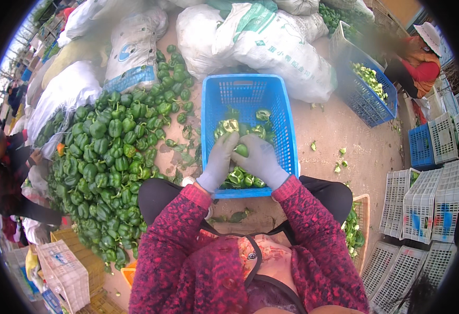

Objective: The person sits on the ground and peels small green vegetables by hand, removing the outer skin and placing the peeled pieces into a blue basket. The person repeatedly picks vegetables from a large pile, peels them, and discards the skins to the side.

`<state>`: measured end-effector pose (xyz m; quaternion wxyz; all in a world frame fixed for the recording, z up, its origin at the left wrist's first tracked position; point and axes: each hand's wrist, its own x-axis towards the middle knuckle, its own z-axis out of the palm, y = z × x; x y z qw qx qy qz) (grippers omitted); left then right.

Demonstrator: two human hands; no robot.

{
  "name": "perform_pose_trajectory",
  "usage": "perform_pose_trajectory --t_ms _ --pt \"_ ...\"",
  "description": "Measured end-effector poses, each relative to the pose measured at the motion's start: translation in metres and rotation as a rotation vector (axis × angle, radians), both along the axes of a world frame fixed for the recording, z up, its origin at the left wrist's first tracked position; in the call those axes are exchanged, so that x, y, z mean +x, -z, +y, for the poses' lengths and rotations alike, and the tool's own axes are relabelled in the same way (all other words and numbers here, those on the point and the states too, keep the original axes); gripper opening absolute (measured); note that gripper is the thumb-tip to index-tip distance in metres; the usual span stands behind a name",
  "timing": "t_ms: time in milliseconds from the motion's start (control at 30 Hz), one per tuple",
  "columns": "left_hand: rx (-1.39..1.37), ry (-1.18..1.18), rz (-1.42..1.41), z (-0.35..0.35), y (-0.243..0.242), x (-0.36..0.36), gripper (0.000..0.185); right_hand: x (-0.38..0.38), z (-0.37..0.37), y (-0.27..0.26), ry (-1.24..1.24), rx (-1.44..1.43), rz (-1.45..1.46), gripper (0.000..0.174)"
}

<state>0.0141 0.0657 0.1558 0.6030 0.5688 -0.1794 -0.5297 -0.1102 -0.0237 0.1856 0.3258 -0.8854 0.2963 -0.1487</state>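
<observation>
Both hands wear pale grey gloves and meet above a blue plastic crate [288,129] standing between the knees. My right hand [259,157] has its fingers curled round a green bell pepper [241,150]. My left hand [222,157] touches the pepper from the other side, its fingertips bent together; whether it grips a part of it is hidden. Beyond the fingertips, a pale piece of cut pepper [230,125] shows at the left. Opened and broken green peppers [239,176] lie in the crate, some at its near end and some further back.
A large heap of green bell peppers [103,157] spreads at the left. Full woven sacks [268,51] lie behind the crate. Another blue crate [367,94] with pale pepper cores stands at the right, near a seated person. White crates [422,208] are stacked further right. Another person is at the left edge.
</observation>
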Motion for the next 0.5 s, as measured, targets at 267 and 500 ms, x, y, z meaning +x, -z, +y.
perform_pose_trajectory --t_ms 267,500 --pt "-0.107 -0.116 0.566 -0.03 0.019 -0.008 0.035 -0.009 -0.005 0.025 0.338 1.247 -0.751 0.034" --pt "-0.06 -0.168 0.585 -0.033 0.011 -0.011 0.035 -0.045 -0.047 0.069 0.226 0.146 -0.263 0.039"
